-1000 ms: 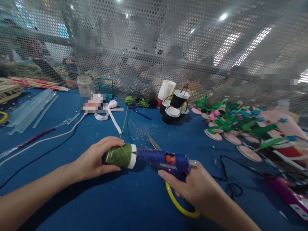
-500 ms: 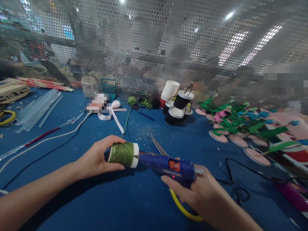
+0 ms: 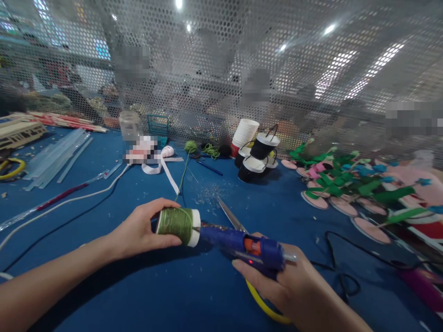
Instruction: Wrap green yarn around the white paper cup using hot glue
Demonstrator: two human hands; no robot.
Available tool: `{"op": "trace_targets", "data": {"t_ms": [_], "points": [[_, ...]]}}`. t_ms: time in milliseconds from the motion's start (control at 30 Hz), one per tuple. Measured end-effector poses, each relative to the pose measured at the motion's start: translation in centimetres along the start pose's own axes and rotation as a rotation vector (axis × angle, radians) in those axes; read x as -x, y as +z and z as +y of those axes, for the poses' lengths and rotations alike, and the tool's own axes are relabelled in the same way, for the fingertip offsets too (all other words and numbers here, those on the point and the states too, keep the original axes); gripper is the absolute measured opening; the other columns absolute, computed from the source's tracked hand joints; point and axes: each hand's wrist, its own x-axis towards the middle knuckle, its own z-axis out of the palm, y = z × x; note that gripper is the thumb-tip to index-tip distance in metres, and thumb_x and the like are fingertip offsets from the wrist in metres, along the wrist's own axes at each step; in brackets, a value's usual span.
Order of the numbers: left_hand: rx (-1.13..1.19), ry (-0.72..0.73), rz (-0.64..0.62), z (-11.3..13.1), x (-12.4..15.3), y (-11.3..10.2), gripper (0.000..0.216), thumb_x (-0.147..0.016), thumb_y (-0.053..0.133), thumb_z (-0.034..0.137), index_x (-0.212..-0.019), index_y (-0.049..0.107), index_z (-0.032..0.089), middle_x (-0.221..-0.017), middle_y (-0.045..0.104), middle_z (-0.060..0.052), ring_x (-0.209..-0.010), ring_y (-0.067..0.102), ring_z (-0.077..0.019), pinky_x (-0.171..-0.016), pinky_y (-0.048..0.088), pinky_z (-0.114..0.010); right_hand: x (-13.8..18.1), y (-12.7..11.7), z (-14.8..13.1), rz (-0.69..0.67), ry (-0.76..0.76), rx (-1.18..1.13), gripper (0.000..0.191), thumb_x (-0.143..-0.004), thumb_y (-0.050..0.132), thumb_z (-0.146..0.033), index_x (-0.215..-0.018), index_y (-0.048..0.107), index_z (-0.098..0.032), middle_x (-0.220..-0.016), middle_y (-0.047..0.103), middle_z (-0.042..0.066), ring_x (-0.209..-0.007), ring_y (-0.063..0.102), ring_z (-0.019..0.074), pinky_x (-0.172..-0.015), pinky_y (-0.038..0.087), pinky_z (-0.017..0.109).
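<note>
My left hand point(image 3: 138, 230) is closed round a paper cup wrapped in green twine point(image 3: 177, 224), held on its side just above the blue table. A strand of the green twine point(image 3: 182, 177) runs from the cup back to a small ball point(image 3: 190, 146). My right hand point(image 3: 282, 283) grips a blue glue gun point(image 3: 242, 242) with an orange trigger. Its nozzle touches the white rim of the cup. Scissors with a yellow handle point(image 3: 231, 216) lie under the gun, partly hidden by my right hand.
Black cups with handles and a white cup stack point(image 3: 254, 154) stand at the back. Green paper flowers on pink discs point(image 3: 339, 184) fill the right. Clear glue sticks point(image 3: 55, 157), a white cord point(image 3: 69, 200) and black cables point(image 3: 341, 272) lie around. A perforated metal screen point(image 3: 221, 69) walls the far edge.
The camera view has shifted a little, so both hands sit slightly lower and to the right. The gun's nozzle stays at the cup's rim; the grip of each hand is unchanged.
</note>
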Motion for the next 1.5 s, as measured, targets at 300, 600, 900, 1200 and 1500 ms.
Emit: {"op": "trace_targets", "data": {"t_ms": [300, 600, 900, 1200, 1500], "points": [[0.072, -0.069, -0.014, 0.5, 0.0, -0.1, 0.045, -0.067, 0.067, 0.036, -0.106, 0.052, 0.018, -0.094, 0.064, -0.003, -0.082, 0.062, -0.0193, -0.074, 0.05, -0.032, 0.2, -0.2, -0.2, -0.003, -0.044, 0.036, 0.013, -0.075, 0.052, -0.023, -0.067, 0.062, -0.025, -0.06, 0.064, 0.004, -0.051, 0.058, 0.0172, -0.048, 0.05, 0.027], [0.01, 0.013, 0.004, 0.2, 0.1, 0.1, 0.047, -0.066, 0.068, 0.036, -0.107, 0.051, 0.018, -0.1, 0.061, -0.005, -0.088, 0.06, -0.0212, -0.079, 0.048, -0.034, 0.1, -0.5, -0.4, 0.009, -0.063, 0.077, 0.014, -0.077, 0.05, -0.022, -0.07, 0.063, -0.025, -0.064, 0.066, 0.006, -0.06, 0.062, 0.0197, -0.058, 0.053, 0.029], [-0.024, 0.033, 0.004, 0.0, 0.0, 0.2, 0.049, -0.067, 0.068, 0.038, -0.108, 0.051, 0.019, -0.099, 0.061, -0.003, -0.087, 0.06, -0.0198, -0.078, 0.047, -0.031, 0.2, -0.4, 0.0, 0.082, -0.223, 0.176, 0.019, -0.079, 0.048, -0.019, -0.075, 0.066, -0.025, -0.054, 0.062, 0.002, -0.054, 0.061, 0.0174, -0.052, 0.051, 0.025], [-0.192, 0.264, 0.057, -0.7, 0.3, 0.2, 0.05, -0.071, 0.067, 0.036, -0.114, 0.045, 0.02, -0.111, 0.055, -0.008, -0.1, 0.055, -0.0219, -0.085, 0.046, -0.034, -0.1, -0.5, -0.1, 0.036, -0.138, 0.056, 0.017, -0.076, 0.05, -0.017, -0.069, 0.065, -0.021, -0.049, 0.059, 0.002, -0.042, 0.053, 0.0131, -0.042, 0.046, 0.022], [-0.252, 0.463, 0.036, -0.9, 0.4, 0.3, 0.046, -0.079, 0.06, 0.031, -0.119, 0.041, 0.019, -0.117, 0.051, -0.012, -0.111, 0.047, -0.024, -0.092, 0.044, -0.041, -0.4, 0.1, 0.2, 0.053, 0.105, -0.079, 0.018, -0.072, 0.054, -0.032, -0.059, 0.059, -0.02, -0.043, 0.054, -0.001, -0.046, 0.054, 0.0156, -0.042, 0.044, 0.024]]}}
